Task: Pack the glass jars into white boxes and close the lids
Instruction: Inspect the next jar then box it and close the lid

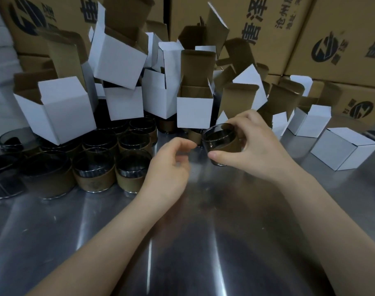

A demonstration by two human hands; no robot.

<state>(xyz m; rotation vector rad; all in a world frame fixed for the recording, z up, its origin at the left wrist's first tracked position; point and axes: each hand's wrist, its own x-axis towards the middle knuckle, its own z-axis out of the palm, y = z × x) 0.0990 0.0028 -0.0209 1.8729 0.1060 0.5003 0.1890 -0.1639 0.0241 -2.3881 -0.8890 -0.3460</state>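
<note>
Smoky cylindrical glass jar (221,144), cardboard-banded

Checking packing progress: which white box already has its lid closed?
The closed box lying at the far right of the table, beyond the right hand. Its lid is folded flat; the other white boxes show raised brown flaps.

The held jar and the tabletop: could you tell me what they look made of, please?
Jar: dark tinted glass, see-through, with a matte brown band, probably paper or cork. Tabletop: likely brushed stainless steel, streaked reflections.
</note>
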